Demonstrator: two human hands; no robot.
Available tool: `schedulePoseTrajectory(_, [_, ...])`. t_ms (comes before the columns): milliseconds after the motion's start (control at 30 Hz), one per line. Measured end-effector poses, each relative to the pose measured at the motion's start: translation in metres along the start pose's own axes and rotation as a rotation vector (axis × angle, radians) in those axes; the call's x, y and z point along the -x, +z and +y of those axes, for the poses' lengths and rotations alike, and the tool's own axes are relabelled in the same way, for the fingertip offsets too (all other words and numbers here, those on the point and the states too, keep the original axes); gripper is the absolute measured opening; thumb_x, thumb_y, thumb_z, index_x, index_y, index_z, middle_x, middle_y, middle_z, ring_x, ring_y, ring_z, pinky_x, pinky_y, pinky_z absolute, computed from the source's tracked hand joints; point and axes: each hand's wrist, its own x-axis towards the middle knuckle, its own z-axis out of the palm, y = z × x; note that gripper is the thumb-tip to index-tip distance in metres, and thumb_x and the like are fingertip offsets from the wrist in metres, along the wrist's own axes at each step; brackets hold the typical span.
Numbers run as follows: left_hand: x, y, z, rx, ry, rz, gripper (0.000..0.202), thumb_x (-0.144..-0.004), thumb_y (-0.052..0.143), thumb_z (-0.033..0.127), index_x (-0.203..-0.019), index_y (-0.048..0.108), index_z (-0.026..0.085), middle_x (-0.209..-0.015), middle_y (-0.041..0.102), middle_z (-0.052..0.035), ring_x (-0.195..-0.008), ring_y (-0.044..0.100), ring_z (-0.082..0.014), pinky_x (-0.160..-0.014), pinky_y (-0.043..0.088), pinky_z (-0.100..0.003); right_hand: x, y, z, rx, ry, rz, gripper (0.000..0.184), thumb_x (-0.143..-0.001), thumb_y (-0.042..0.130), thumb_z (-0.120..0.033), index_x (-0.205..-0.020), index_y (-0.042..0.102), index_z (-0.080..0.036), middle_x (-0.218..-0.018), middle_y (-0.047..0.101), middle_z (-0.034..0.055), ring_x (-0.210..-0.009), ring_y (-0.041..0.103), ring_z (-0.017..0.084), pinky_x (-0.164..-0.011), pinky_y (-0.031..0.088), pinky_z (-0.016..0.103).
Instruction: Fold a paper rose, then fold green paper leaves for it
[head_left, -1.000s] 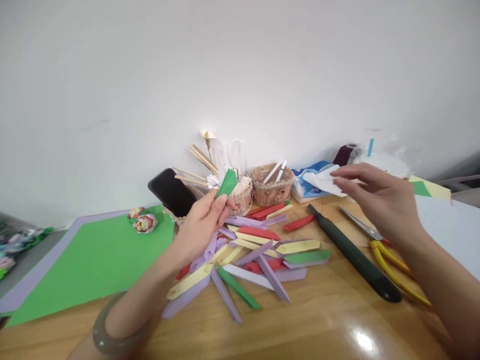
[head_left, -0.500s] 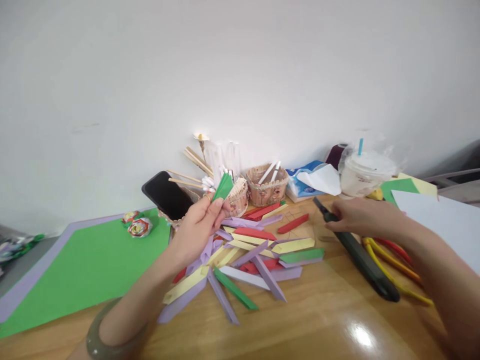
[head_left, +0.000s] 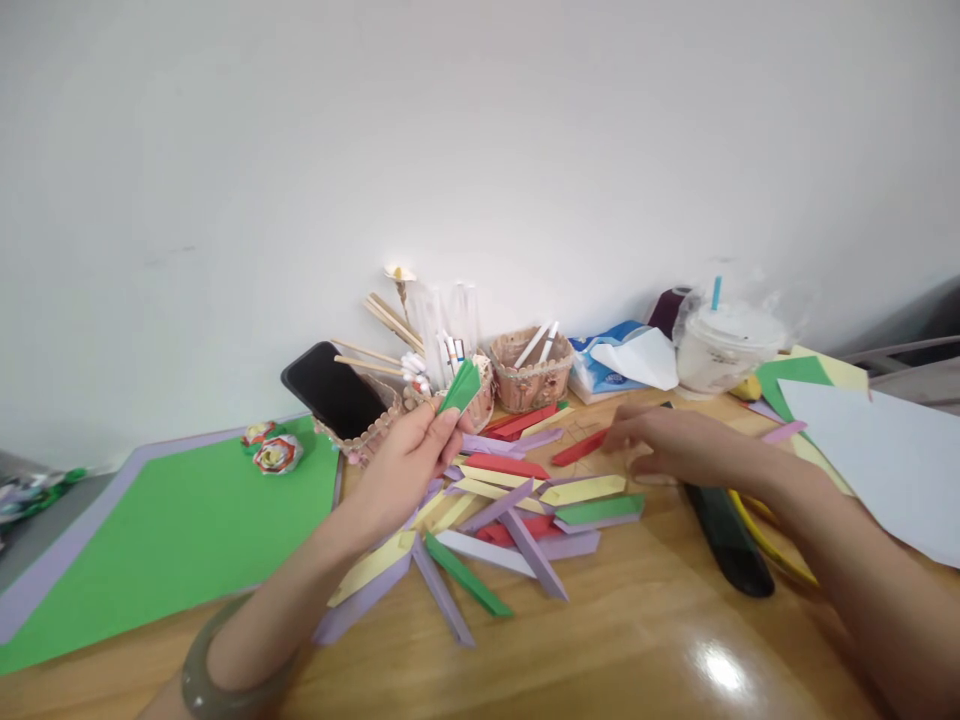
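My left hand [head_left: 416, 440] is closed around a small folded piece of green paper [head_left: 461, 388], pinched between thumb and fingers and pointing up. My right hand [head_left: 667, 442] hovers low over the table with bent fingers apart. Its fingertips are at the right end of a red folded paper strip [head_left: 579, 448]; whether they touch it I cannot tell. Under that hand and wrist lies a long black tool [head_left: 729, 550], partly hidden. Folded strips in purple, yellow, green and red lie in a loose pile, among them a yellow strip [head_left: 583, 490] and a green strip [head_left: 469, 577].
Green sheets [head_left: 172, 540] lie at left, with paper rosettes [head_left: 277, 454] on them. A phone [head_left: 334, 390] leans in a basket; another basket [head_left: 531, 385] holds white pens. Tissues [head_left: 619, 360], a lidded cup [head_left: 727, 350], yellow handles [head_left: 772, 545] and white paper [head_left: 877, 450] are at right.
My right hand has moved left from above the black tool to the red strip. The tool has shifted slightly and lies flatter. My left hand still holds the green paper, slightly lower.
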Motion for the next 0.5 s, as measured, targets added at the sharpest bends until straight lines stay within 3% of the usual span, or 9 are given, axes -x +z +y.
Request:
schedulePoseTrajectory(100, [0.000,0.000,0.000,-0.007,-0.003,-0.001,0.030,-0.087,0.037,0.042,-0.075,0.048,0.016,-0.055,0.037,0.0057,-0.046,0.030,-0.0072,-0.043,0.024,-0.021,-0.003,-0.002,-0.007,-0.147,-0.079,-0.146,0.023,-0.063,0.054,-0.019,-0.083,0.065,-0.024,-0.087,0.062,0.0001,-0.073,0.061,0.015,-0.059,0.045,0.021])
schedulePoseTrajectory(200, [0.001,0.000,0.001,-0.016,0.012,-0.010,0.032,-0.087,0.037,0.042,-0.071,0.046,0.017,-0.055,0.037,0.0054,-0.047,0.031,-0.0075,-0.044,0.025,-0.021,-0.005,-0.001,-0.007,-0.217,-0.066,-0.193,0.016,-0.064,0.050,-0.017,-0.072,0.063,-0.019,-0.083,0.060,0.0026,-0.069,0.059,0.015,-0.058,0.043,0.022])
schedulePoseTrajectory(333, [0.001,0.000,0.002,-0.001,0.014,-0.013,0.032,-0.086,0.039,0.043,-0.069,0.045,0.017,-0.053,0.037,0.0057,-0.045,0.031,-0.0073,-0.043,0.025,-0.021,-0.008,0.003,-0.004,-0.267,-0.038,-0.188,0.009,-0.065,0.049,-0.017,-0.061,0.057,-0.018,-0.076,0.059,0.0029,-0.065,0.055,0.016,-0.058,0.041,0.024])
schedulePoseTrajectory(500, [0.000,0.002,0.003,0.049,-0.006,-0.016,0.030,-0.086,0.040,0.041,-0.072,0.049,0.016,-0.054,0.039,0.0054,-0.046,0.031,-0.0069,-0.043,0.023,-0.021,-0.001,-0.010,0.006,-0.392,-0.018,-0.118,0.022,-0.085,0.036,-0.036,-0.080,0.051,-0.020,-0.075,0.059,0.0022,-0.067,0.053,0.015,-0.060,0.042,0.025])
